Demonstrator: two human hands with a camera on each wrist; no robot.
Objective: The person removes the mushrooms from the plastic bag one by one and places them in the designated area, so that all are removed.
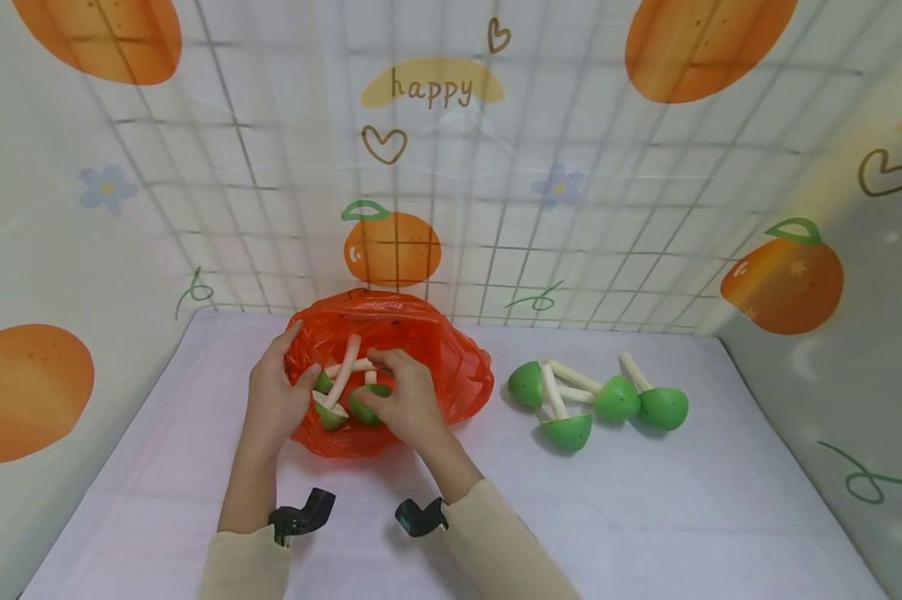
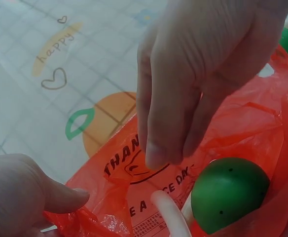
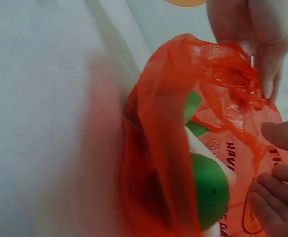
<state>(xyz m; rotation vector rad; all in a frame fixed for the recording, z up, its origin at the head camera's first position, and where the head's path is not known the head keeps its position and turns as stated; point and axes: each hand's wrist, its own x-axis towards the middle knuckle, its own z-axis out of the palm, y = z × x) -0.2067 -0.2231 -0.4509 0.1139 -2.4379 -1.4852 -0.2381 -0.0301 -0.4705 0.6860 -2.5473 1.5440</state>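
Observation:
A red plastic bag [image 1: 462,379] lies with its mouth spread on the table. Inside it are several toy mushrooms with white stems and green caps; one cap [image 2: 230,195] shows clearly in the left wrist view. My left hand [image 1: 274,392] grips the bag's left rim, with the thumb over the film. Over the bag's mouth is my right hand [image 1: 413,400], close to a mushroom [image 1: 364,408]. In the right wrist view its fingers [image 3: 272,197] and thumb stand apart with nothing between them.
To the right of the bag, several more green-capped mushrooms [image 1: 567,433] lie in a loose cluster on the white tabletop [image 1: 646,517]. Behind the table stands a wire grid covered by a printed sheet [image 1: 571,275], with side sheets at left and right.

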